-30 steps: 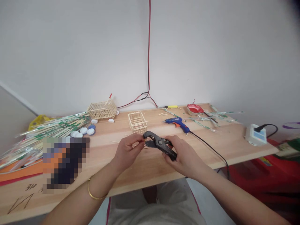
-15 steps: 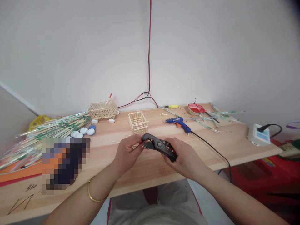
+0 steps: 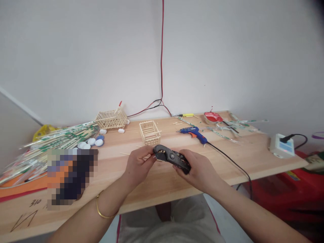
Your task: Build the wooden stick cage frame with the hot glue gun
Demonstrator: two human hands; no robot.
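Observation:
My right hand (image 3: 197, 167) is wrapped round the handles of a black hand cutter (image 3: 172, 156), held above the front of the table. The cutter's curved jaw points left, toward my left hand (image 3: 140, 163). The fingertips of that hand are pinched together right at the jaw; what lies between them is too small to make out. Just beyond the cutter stands a small open basket-like frame of thin wooden sticks (image 3: 150, 132). A few loose sticks lie on the tabletop near my left hand.
A blue glue gun (image 3: 193, 132) lies right of centre, its black cord running over the front edge. Behind are a larger stick frame (image 3: 111, 118), a yellow-handled tool (image 3: 187, 115) and a red-coated dish (image 3: 213, 117). Wrapped sticks (image 3: 68, 136) and bottle caps (image 3: 91, 141) lie left, a power box (image 3: 281, 146) right.
The cutter's handles look slightly closer together in my right hand. Both hands stay in nearly the same place, and the whole view has shifted a little.

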